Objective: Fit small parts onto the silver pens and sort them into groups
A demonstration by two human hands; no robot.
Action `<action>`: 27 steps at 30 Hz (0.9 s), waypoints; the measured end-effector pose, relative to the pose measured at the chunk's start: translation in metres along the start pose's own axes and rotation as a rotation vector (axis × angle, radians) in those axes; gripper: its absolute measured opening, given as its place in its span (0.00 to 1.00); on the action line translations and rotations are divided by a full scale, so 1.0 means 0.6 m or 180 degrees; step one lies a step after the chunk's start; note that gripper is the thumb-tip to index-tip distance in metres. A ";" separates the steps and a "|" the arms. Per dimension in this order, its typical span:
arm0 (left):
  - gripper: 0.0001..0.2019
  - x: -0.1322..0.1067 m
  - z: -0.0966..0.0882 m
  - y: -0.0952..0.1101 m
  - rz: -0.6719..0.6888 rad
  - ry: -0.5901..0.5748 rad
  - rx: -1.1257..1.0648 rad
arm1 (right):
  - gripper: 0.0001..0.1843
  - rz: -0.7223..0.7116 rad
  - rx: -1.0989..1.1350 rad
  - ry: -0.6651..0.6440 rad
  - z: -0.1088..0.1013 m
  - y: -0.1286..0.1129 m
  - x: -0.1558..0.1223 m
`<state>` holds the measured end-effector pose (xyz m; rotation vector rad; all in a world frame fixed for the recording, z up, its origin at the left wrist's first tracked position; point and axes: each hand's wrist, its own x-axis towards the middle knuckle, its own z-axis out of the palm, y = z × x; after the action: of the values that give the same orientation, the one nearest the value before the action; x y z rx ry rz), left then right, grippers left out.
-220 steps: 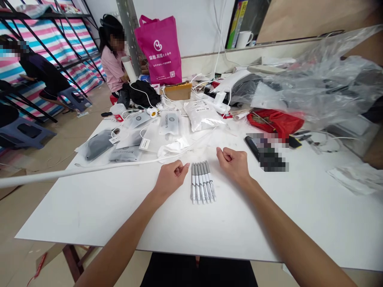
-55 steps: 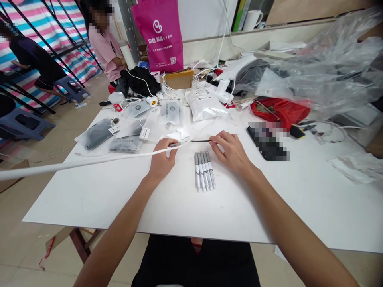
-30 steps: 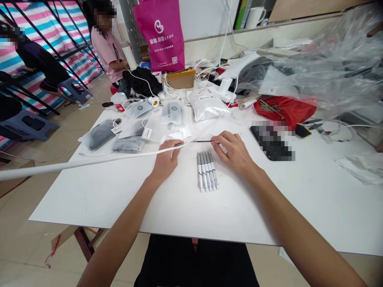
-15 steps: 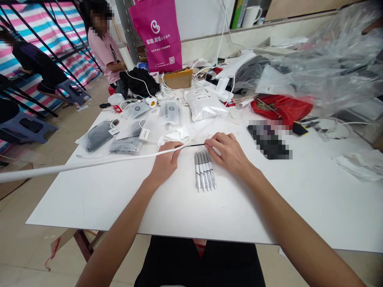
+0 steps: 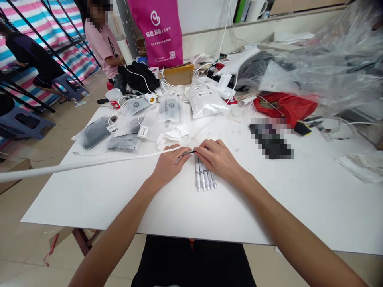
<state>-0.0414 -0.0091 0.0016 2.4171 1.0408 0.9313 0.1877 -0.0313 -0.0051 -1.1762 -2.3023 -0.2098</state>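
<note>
Left hand (image 5: 171,161) and right hand (image 5: 218,157) pinch a slim pen part (image 5: 189,152), fingertips closed, by the pens' (image 5: 205,178) far end, well in from the table's (image 5: 119,207) near edge; looks light, stiff, slippery: both ends suit gripping.

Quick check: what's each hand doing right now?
Left hand: closed, holding a slim grey piece.
Right hand: closed, fingers pinching a thin dark rod.
</note>
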 end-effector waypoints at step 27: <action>0.08 0.003 -0.008 -0.009 0.0009 0.0401 0.0322 | 0.11 0.0476 0.0318 0.0200 -0.015 0.045 -0.008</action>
<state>-0.0463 -0.0038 0.0032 2.4687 1.1552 1.0683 0.2150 -0.0216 -0.0026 -1.2659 -2.1343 -0.0745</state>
